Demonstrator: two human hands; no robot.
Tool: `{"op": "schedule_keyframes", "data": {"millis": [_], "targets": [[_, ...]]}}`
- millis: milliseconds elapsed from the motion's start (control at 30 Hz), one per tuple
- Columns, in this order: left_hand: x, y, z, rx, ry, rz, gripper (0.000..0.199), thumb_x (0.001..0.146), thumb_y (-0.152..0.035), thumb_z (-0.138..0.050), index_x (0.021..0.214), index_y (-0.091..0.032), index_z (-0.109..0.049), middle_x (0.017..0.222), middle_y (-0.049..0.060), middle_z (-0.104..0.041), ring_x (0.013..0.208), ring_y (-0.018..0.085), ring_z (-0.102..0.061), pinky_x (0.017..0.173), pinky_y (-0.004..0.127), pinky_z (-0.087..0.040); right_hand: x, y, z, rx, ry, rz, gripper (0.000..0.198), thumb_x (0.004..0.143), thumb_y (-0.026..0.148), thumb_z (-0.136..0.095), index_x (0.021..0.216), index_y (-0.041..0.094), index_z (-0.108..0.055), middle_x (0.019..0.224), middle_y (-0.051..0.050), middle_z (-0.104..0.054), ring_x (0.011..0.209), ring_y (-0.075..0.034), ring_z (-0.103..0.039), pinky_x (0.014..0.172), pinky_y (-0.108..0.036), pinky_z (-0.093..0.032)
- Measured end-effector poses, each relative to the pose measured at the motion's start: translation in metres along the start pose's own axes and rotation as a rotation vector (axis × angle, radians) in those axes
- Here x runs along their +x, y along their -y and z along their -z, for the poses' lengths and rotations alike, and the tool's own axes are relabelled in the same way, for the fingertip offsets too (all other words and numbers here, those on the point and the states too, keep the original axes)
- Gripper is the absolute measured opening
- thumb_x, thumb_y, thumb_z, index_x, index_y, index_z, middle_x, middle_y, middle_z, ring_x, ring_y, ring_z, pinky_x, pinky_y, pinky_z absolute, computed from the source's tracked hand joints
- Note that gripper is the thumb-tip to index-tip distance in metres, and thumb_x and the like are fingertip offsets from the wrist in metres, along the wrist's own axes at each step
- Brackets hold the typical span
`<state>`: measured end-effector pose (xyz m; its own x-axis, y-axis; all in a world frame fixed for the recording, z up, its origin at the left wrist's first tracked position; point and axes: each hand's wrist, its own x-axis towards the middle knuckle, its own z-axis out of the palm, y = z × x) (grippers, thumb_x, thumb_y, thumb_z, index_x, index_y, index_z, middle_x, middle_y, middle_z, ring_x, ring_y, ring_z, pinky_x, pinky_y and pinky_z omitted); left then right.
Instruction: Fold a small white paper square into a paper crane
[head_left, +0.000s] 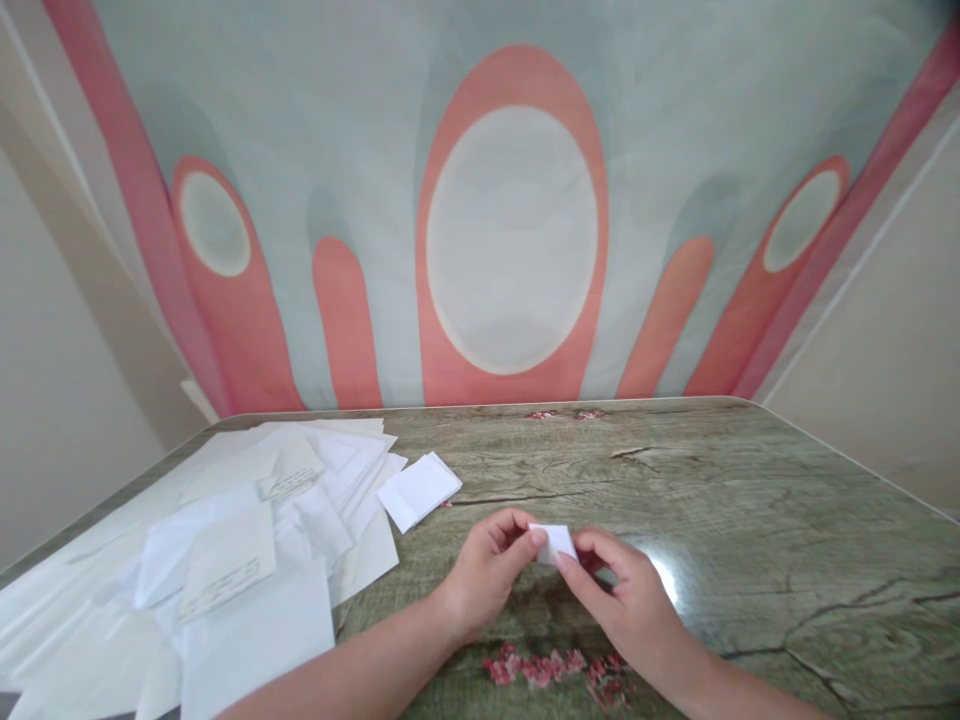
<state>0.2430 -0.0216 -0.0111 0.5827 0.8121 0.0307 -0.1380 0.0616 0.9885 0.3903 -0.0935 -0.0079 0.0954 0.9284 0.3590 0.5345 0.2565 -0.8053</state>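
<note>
Grey-green wood pattern covers the table [750,500], and its surface is glossy, with a bright reflection just to the right of the hands. The far edge of the table runs along the bottom of a hanging cloth [510,200] with pink and pale ovals. The right edge goes diagonally toward the lower right corner, beside a plain beige wall. The right half of the table is bare, so much open room is there. On the left half lies a loose pile of white papers [225,560], some of them with handwriting, and it reaches to the left edge and the near edge. One folded white sheet [418,490] lies apart from the pile, a little further from the person than the hands and to their left.

Both hands meet in the middle of the table, near the person. The left hand [484,575] is curled, and its thumb and fingertips pinch the left side of a small folded paper [555,543]. The right hand [626,600] holds the right side of the same paper between thumb and forefinger, and its other fingers are bent loosely. The small paper sits between the two hands, at the fingertips, and it looks lifted slightly above the table. A printed pattern of pink flowers [547,668] is on the table just below the wrists.
</note>
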Motion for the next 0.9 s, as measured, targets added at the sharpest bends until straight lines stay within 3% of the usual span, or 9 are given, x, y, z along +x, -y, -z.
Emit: {"op": "schedule_keyframes", "data": {"millis": [100, 233, 333, 500, 633, 900], "targets": [[0.001, -0.002, 0.003, 0.122, 0.007, -0.098, 0.019, 0.077, -0.032, -0.062, 0.078, -0.014, -0.056, 0.071, 0.000, -0.056, 0.067, 0.011, -0.050, 0.065, 0.023, -0.039, 0.000, -0.002, 0.005, -0.024, -0.067, 0.083, 0.012, 0.084, 0.027, -0.052, 0.077, 0.019, -0.057, 0.068, 0.000, -0.054, 0.062, -0.014, -0.052, 0.058, -0.024, -0.041], [0.001, -0.006, 0.006, 0.414, -0.074, -0.354, 0.009, 0.077, -0.022, -0.062, 0.073, -0.014, -0.060, 0.076, 0.003, -0.057, 0.074, 0.013, -0.052, 0.065, 0.022, -0.040, 0.003, -0.007, 0.008, -0.013, -0.119, 0.176, 0.003, 0.083, 0.022, -0.054, 0.085, 0.020, -0.055, 0.074, -0.001, -0.054, 0.065, -0.014, -0.053, 0.060, -0.025, -0.043], [-0.001, -0.007, 0.006, 0.475, -0.088, -0.464, 0.004, 0.078, -0.017, -0.060, 0.075, -0.015, -0.062, 0.077, 0.003, -0.058, 0.075, 0.013, -0.054, 0.065, 0.022, -0.041, 0.003, -0.012, 0.006, 0.010, -0.145, 0.185, 0.011, 0.082, 0.018, -0.055, 0.093, 0.021, -0.053, 0.080, -0.001, -0.054, 0.068, -0.014, -0.053, 0.061, -0.026, -0.044], [-0.003, -0.007, 0.005, 0.507, -0.100, -0.511, 0.004, 0.077, -0.012, -0.061, 0.076, -0.015, -0.064, 0.079, 0.004, -0.058, 0.074, 0.013, -0.055, 0.067, 0.023, -0.042, 0.003, -0.018, 0.002, 0.055, -0.237, 0.188, 0.024, 0.080, 0.015, -0.057, 0.099, 0.022, -0.045, 0.094, -0.005, -0.051, 0.077, -0.016, -0.054, 0.065, -0.029, -0.047], [-0.003, -0.008, 0.003, 0.499, -0.120, -0.522, 0.005, 0.076, -0.010, -0.061, 0.075, -0.015, -0.064, 0.078, 0.004, -0.058, 0.072, 0.012, -0.055, 0.065, 0.022, -0.042, 0.003, -0.016, 0.007, -0.069, -0.330, 0.342, 0.021, 0.077, 0.012, -0.060, 0.091, 0.022, -0.047, 0.098, -0.006, -0.050, 0.092, -0.021, -0.051, 0.080, -0.038, -0.044], [-0.006, -0.008, 0.003, 0.542, -0.090, -0.531, 0.005, 0.077, -0.011, -0.061, 0.077, -0.015, -0.065, 0.080, 0.004, -0.058, 0.074, 0.012, -0.055, 0.066, 0.022, -0.043, 0.002, -0.012, 0.015, -0.299, -0.242, 0.521, 0.019, 0.078, 0.009, -0.059, 0.091, 0.023, -0.060, 0.103, -0.007, -0.047, 0.096, -0.023, -0.048, 0.079, -0.041, -0.043]]}}
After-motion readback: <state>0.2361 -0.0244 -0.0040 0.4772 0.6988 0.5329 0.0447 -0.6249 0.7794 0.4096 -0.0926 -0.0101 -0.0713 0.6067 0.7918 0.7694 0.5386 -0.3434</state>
